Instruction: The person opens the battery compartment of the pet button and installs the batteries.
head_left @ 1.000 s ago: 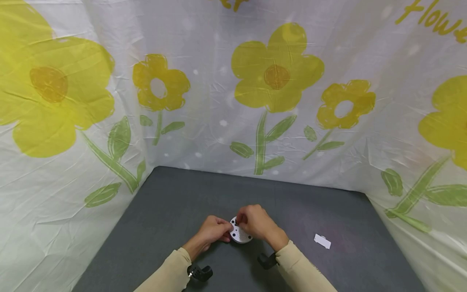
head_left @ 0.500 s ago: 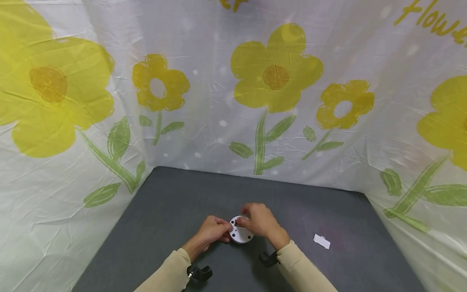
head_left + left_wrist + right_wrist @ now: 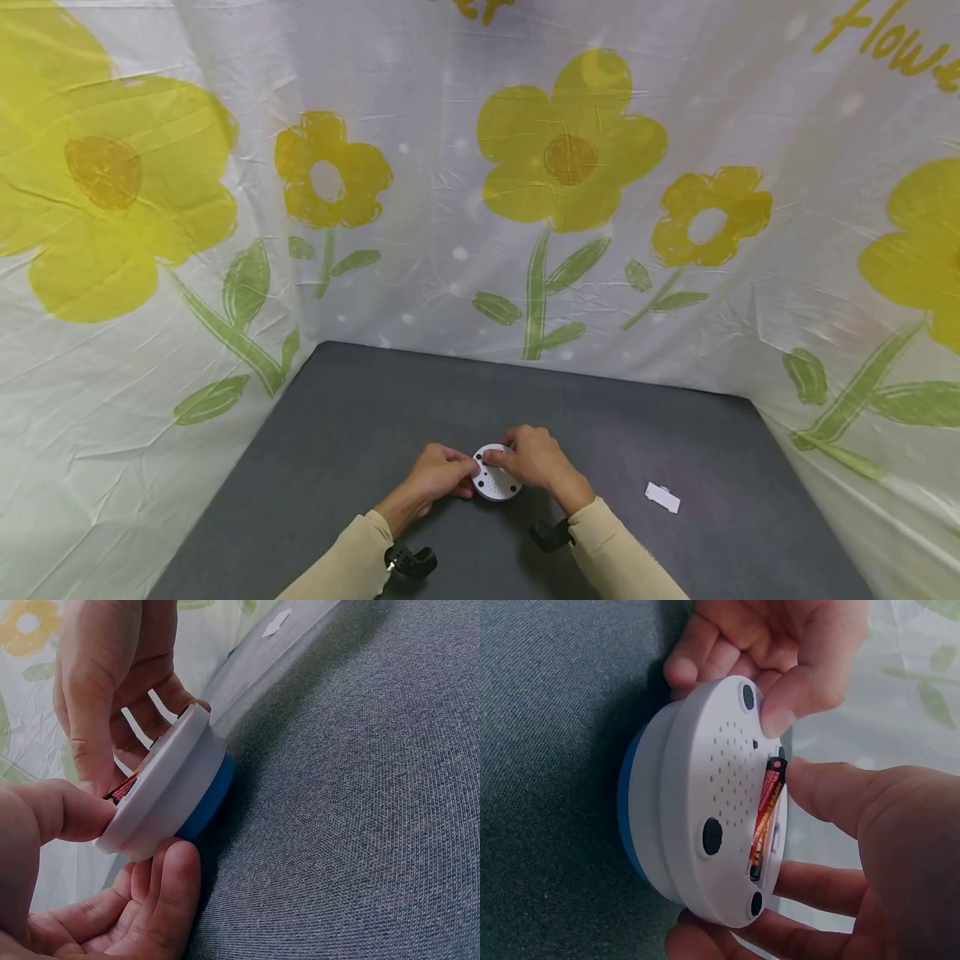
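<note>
A round white device with a blue part underneath sits near the table's front middle, its face of small holes and black rubber feet turned up. In the right wrist view a red-and-black battery lies slanted in the slot of that face. My left hand pinches the device's left rim between thumb and fingers. With its thumb my right hand presses on one end of the battery, while its other fingers curl round the far rim. A white battery cover lies apart to the right.
The dark grey table spreads around the hands. A white curtain printed with yellow flowers closes off its back and sides. Black wrist cameras hang under both sleeves.
My right hand has shifted slightly right, from fingertips gathered over the slot to thumb on the battery and fingers at the rim. My left hand has kept its hold.
</note>
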Motion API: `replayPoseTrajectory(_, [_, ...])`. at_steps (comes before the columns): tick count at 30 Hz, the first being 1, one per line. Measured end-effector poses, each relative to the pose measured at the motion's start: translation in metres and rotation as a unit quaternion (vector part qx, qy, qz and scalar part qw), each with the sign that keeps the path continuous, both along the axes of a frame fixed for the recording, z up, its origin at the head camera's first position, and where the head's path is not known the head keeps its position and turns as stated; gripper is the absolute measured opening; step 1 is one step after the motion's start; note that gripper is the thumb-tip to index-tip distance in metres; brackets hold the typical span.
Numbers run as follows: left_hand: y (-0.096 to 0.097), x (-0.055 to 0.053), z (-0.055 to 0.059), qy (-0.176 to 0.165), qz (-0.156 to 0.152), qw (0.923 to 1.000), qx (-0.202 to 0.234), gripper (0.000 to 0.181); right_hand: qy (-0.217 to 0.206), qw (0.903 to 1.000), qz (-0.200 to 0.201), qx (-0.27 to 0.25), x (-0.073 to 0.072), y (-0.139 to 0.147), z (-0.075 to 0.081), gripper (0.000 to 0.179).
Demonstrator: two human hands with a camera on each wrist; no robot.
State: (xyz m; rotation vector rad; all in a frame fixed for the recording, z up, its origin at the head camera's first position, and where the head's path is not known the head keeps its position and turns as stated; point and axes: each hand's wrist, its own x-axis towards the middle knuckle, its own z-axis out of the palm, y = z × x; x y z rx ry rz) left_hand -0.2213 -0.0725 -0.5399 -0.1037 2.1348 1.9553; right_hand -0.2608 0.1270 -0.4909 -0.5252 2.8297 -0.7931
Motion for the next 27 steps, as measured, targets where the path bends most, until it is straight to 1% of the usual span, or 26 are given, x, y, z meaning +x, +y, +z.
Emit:
replayPoseTrajectory(4, [0.0, 0.001, 0.0, -0.001, 0.001, 1.0, 0.001, 0.021, 0.019, 0.9996, 0.019, -0.002, -0.024, 0.01, -0.038, 0.055])
replayPoseTrajectory(7, [0.0, 0.001, 0.001, 0.0, 0.002, 1.0, 0.001, 0.02, 0.033, 0.9991, 0.025, 0.001, -0.035, 0.015, -0.058, 0.055])
replayPoseTrajectory(8, [0.0, 0.001, 0.001, 0.0, 0.002, 1.0, 0.002, 0.02, 0.025, 0.9995, 0.02, -0.002, -0.034, 0.014, -0.055, 0.053])
replayPoseTrajectory(10, [0.0, 0.001, 0.001, 0.002, 0.002, 1.0, 0.005, 0.02, 0.011, 0.9999, 0.009, -0.008, -0.026, 0.01, -0.041, 0.048])
replayPoseTrajectory(12, [0.0, 0.001, 0.001, 0.003, 0.0, 1.0, 0.008, 0.02, -0.001, 0.9999, -0.005, -0.015, -0.014, 0.005, -0.025, 0.042])
replayPoseTrajectory(14, [0.0, 0.001, 0.001, 0.005, -0.002, 0.9999, 0.01, 0.02, -0.018, 0.9993, -0.027, -0.019, 0.0, -0.002, -0.003, 0.039])
replayPoseTrajectory(17, [0.0, 0.002, 0.0, 0.004, -0.005, 0.9999, 0.01, 0.02, -0.023, 0.9986, -0.045, -0.016, 0.011, -0.008, 0.012, 0.036])
replayPoseTrajectory(18, [0.0, 0.002, 0.0, 0.002, -0.006, 0.9999, 0.012, 0.02, -0.024, 0.9985, -0.048, -0.012, 0.011, -0.009, 0.013, 0.036])
replayPoseTrajectory(19, [0.0, 0.002, 0.0, 0.001, -0.007, 0.9999, 0.013, 0.02, -0.023, 0.9985, -0.048, -0.015, 0.003, -0.007, 0.0, 0.038])
replayPoseTrajectory(24, [-0.002, -0.001, -0.002, -0.006, -0.012, 0.9997, 0.021, 0.021, -0.024, 0.9983, -0.052, -0.006, -0.002, -0.009, -0.001, 0.037])
replayPoseTrajectory(25, [-0.003, -0.002, -0.002, -0.007, -0.013, 0.9996, 0.022, 0.021, -0.023, 0.9983, -0.053, -0.003, -0.001, -0.01, 0.0, 0.036])
replayPoseTrajectory(26, [-0.003, -0.002, -0.002, -0.009, -0.015, 0.9996, 0.024, 0.022, -0.022, 0.9982, -0.056, 0.003, 0.007, -0.014, 0.014, 0.034])
replayPoseTrajectory(27, [-0.004, -0.003, -0.002, -0.008, -0.017, 0.9995, 0.024, 0.022, -0.02, 0.9982, -0.057, 0.006, 0.007, -0.014, 0.015, 0.034])
